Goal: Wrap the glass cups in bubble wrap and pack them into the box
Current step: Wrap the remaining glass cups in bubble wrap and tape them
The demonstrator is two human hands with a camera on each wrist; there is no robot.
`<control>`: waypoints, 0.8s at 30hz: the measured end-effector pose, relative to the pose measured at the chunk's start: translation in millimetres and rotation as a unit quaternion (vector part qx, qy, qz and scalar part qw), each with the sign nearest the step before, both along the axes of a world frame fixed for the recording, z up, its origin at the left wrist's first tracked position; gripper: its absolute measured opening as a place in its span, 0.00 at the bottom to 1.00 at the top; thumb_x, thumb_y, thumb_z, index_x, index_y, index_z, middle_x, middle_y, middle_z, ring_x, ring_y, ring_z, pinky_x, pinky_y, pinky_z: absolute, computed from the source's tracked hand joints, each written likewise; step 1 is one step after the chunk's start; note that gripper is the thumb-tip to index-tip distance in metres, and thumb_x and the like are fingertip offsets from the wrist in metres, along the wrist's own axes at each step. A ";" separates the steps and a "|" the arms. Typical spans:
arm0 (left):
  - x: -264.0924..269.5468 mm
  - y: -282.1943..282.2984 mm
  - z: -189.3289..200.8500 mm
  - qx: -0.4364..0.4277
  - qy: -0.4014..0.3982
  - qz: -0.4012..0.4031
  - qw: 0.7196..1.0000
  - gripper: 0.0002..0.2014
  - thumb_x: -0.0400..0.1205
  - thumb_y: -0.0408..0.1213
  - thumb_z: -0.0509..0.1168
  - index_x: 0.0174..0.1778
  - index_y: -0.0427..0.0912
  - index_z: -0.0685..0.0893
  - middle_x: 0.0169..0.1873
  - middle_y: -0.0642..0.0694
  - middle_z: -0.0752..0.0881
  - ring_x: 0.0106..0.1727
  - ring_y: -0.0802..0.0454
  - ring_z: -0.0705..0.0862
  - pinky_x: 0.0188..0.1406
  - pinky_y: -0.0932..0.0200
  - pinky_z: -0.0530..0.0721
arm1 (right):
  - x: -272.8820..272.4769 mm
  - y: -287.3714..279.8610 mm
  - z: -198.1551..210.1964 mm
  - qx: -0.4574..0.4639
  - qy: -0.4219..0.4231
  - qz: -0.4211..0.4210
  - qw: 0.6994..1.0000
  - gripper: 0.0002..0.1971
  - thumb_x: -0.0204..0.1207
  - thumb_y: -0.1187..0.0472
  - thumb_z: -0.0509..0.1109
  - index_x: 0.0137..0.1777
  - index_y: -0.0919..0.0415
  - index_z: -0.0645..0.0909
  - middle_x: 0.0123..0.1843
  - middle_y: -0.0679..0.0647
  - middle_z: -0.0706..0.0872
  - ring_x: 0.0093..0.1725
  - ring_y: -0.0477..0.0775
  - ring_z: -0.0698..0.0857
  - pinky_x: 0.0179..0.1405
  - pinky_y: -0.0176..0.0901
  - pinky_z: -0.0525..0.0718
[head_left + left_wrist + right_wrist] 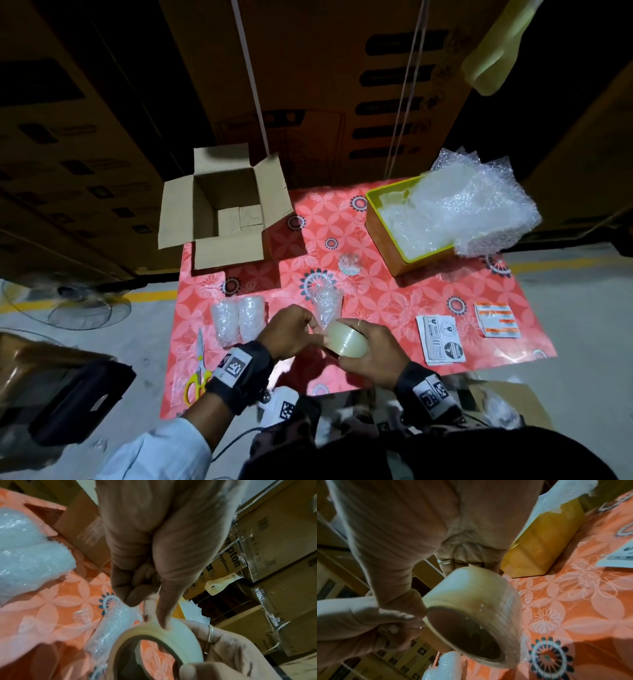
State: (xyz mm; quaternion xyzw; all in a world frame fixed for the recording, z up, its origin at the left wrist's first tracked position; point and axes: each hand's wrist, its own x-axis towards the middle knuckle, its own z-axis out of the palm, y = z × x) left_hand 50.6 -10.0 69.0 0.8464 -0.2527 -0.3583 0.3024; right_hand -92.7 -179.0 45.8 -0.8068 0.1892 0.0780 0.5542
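My right hand (370, 349) grips a roll of clear packing tape (346, 339) just above the near part of the table. My left hand (317, 330) pinches the tape's loose end (149, 601) between thumb and forefinger, right at the roll (171, 632). A bubble-wrapped cup (329, 305) lies just beyond the hands. Two more wrapped cups (238, 320) lie side by side to the left. One bare glass cup (349, 263) stands mid-table. The open cardboard box (226, 205) sits at the far left corner, with only paper padding on its floor.
A yellow tray (380, 219) heaped with bubble wrap (472, 205) stands at the far right. Yellow-handled scissors (198, 370) lie at the near left edge. Printed labels (440, 339) and orange stickers (496, 318) lie at the near right. Large cartons stand behind the table.
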 end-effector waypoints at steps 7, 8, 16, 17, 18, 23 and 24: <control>5.1 -25.2 -0.7 -0.012 0.097 0.076 0.992 0.04 0.77 0.29 0.80 0.39 0.31 0.93 0.21 0.58 0.85 0.23 0.68 0.78 0.34 0.64 0.77 | 19.7 -33.2 15.3 -0.108 0.012 0.087 0.990 0.35 0.57 0.41 0.75 0.67 0.49 0.85 0.54 0.45 0.90 0.49 0.48 0.89 0.48 0.51 0.90; 3.2 -25.2 -1.1 -0.044 0.137 0.104 0.984 0.05 0.78 0.28 0.79 0.40 0.29 0.92 0.23 0.53 0.86 0.25 0.63 0.78 0.33 0.64 0.77 | 22.8 -37.9 16.4 -0.138 0.025 0.115 0.983 0.35 0.61 0.44 0.76 0.71 0.49 0.83 0.59 0.49 0.89 0.54 0.51 0.89 0.51 0.52 0.89; 3.9 -18.1 -24.9 -0.156 0.197 0.215 0.944 0.10 0.84 0.24 0.70 0.39 0.39 0.89 0.38 0.47 0.87 0.43 0.56 0.84 0.46 0.68 0.81 | 39.3 -81.2 -13.7 -0.218 0.107 0.202 0.949 0.34 0.66 0.45 0.77 0.71 0.42 0.68 0.55 0.55 0.88 0.55 0.62 0.86 0.47 0.47 0.83; 3.5 -19.1 -28.3 -0.162 0.197 0.229 0.940 0.10 0.85 0.25 0.69 0.39 0.40 0.87 0.39 0.49 0.87 0.43 0.59 0.84 0.47 0.69 0.80 | 39.0 -82.2 -16.3 -0.201 0.113 0.199 0.952 0.33 0.66 0.45 0.77 0.70 0.43 0.66 0.55 0.54 0.87 0.52 0.61 0.86 0.44 0.48 0.83; 2.2 -20.9 -32.6 -0.169 0.199 0.246 0.933 0.10 0.86 0.26 0.68 0.39 0.41 0.85 0.41 0.50 0.87 0.44 0.59 0.84 0.46 0.69 0.80 | 39.2 -83.1 -18.4 -0.198 0.111 0.194 0.954 0.33 0.68 0.44 0.76 0.70 0.44 0.65 0.55 0.53 0.88 0.48 0.59 0.85 0.42 0.47 0.82; -1.3 -27.1 -51.3 -0.239 0.281 0.364 0.855 0.10 0.90 0.26 0.61 0.42 0.38 0.80 0.51 0.33 0.92 0.48 0.44 0.87 0.48 0.58 0.88 | 46.9 -90.6 -28.2 -0.235 0.089 0.210 0.945 0.35 0.75 0.50 0.76 0.79 0.52 0.67 0.69 0.56 0.85 0.61 0.60 0.84 0.55 0.47 0.82; -1.5 -28.1 -53.6 -0.254 0.292 0.389 0.836 0.11 0.90 0.26 0.60 0.42 0.37 0.79 0.51 0.30 0.92 0.48 0.41 0.88 0.47 0.56 0.90 | 49.1 -92.6 -29.4 -0.248 0.100 0.221 0.938 0.36 0.75 0.49 0.76 0.82 0.53 0.67 0.72 0.55 0.84 0.65 0.60 0.84 0.60 0.47 0.82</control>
